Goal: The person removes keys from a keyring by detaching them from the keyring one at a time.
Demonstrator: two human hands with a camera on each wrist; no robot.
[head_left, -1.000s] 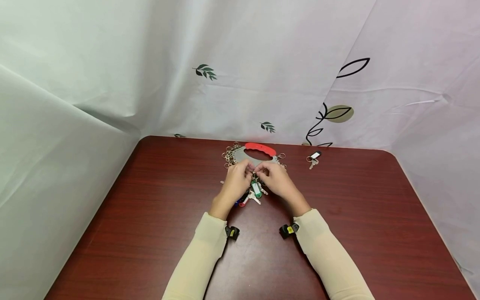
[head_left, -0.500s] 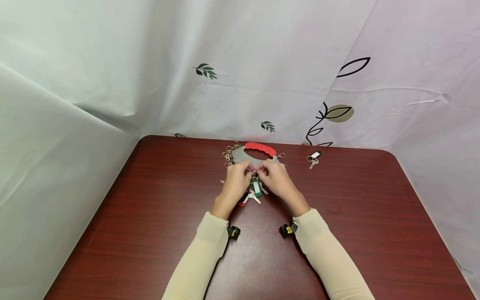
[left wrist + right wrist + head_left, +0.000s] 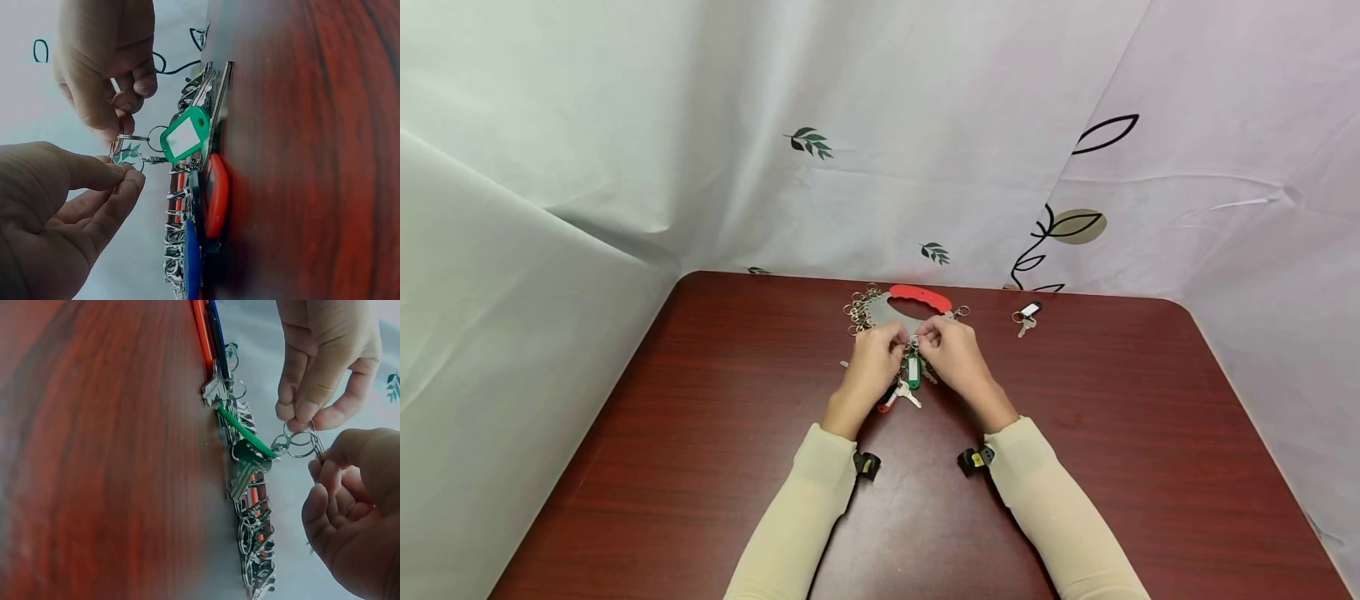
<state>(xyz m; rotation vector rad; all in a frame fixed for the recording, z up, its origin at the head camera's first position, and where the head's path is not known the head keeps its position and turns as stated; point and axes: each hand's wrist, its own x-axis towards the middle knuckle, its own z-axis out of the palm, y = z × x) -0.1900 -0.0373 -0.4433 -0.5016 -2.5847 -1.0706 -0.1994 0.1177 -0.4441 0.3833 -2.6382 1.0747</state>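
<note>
In the head view a grey metal key holder plate (image 3: 883,312) with a red handle (image 3: 921,296) lies on the table, small rings along its edge. In front of it my left hand (image 3: 872,360) pinches a metal key ring (image 3: 132,164) between thumb and fingertips. My right hand (image 3: 957,354) pinches another key ring (image 3: 319,449), close against the first. From these rings a green key tag (image 3: 185,135) with a white label hangs beside a key (image 3: 244,478). Whether the two rings are linked cannot be told.
Below the hands lie a silver key (image 3: 909,394) and a red key tag (image 3: 887,403). A blue tag (image 3: 192,259) shows in the left wrist view. At the back right lies a key with a black tag (image 3: 1030,311). White cloth (image 3: 880,125) hangs behind the table.
My right hand has shifted slightly right, away from the left fingertips, and a ring now shows between them. The green tag hangs more upright. My left hand stays nearly still.
</note>
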